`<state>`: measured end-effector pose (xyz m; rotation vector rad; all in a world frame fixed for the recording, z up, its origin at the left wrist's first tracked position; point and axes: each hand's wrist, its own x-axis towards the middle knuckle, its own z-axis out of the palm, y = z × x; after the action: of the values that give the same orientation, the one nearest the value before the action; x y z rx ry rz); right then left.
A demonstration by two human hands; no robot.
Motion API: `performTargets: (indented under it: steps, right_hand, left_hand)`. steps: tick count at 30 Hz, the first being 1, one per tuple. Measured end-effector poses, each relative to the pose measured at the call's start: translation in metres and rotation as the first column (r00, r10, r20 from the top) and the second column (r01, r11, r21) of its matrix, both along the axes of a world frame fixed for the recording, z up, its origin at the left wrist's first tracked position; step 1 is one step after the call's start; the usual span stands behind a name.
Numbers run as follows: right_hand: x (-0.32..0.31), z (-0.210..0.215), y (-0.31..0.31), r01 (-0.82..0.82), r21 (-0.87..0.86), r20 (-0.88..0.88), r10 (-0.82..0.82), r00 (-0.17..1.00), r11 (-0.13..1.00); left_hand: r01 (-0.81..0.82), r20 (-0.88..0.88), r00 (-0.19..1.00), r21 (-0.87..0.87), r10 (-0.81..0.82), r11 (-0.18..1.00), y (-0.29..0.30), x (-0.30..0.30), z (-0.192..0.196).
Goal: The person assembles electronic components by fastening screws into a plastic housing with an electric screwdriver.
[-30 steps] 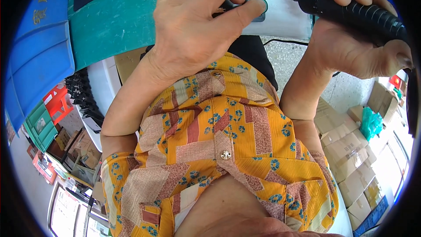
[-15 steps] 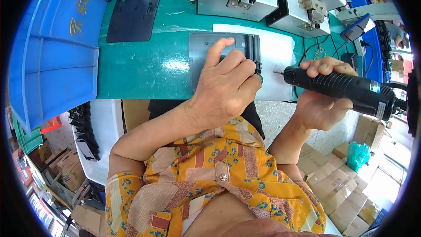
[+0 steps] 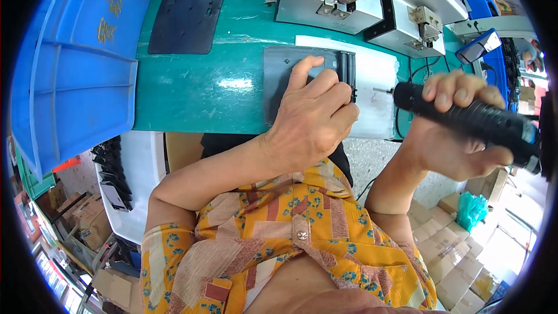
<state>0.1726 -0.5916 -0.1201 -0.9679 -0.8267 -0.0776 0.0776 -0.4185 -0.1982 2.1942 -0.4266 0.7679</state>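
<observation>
My left hand (image 3: 317, 119) is curled over the right part of a black plastic panel (image 3: 278, 72), gripping near the ribbed edge with one finger bent up. Its fingertips are partly hidden from view. The panel lies on the bench with its right side over a white sheet (image 3: 375, 70). To the right, my right hand (image 3: 450, 139) is wrapped round a black electric screwdriver (image 3: 494, 121), slightly blurred. The screwdriver's thin bit points left toward the panel, apart from it.
A second black panel (image 3: 186, 20) with a round silver part lies farther left on the green bench (image 3: 192, 93). A blue bin (image 3: 75, 75) stands at the left edge. Two silver machines (image 3: 325, 9) stand at the back, near cables. Cardboard boxes (image 3: 442, 238) sit lower right.
My right hand and the screwdriver have moved to the right, away from the panel. My left hand stays on the panel; the whole view has shifted slightly.
</observation>
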Motion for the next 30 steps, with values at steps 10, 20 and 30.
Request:
performTargets:
  steps: [10,20,30]
  right_hand:
    - [0.07,0.034,0.048,-0.258,-0.085,0.17,0.269,0.948,0.962]
    - [0.083,0.039,0.047,-0.253,-0.124,0.161,0.271,0.949,0.959]
    - [0.086,0.039,0.047,-0.259,-0.124,0.165,0.278,0.946,0.958]
  left_hand:
    - [0.005,0.029,1.0,-0.046,-0.004,0.999,-0.001,0.0,-0.007]
    - [0.015,0.022,1.0,-0.018,-0.015,1.0,-0.015,0.003,0.002]
    - [0.024,0.0,1.0,-0.011,-0.024,1.0,-0.015,0.005,0.006]
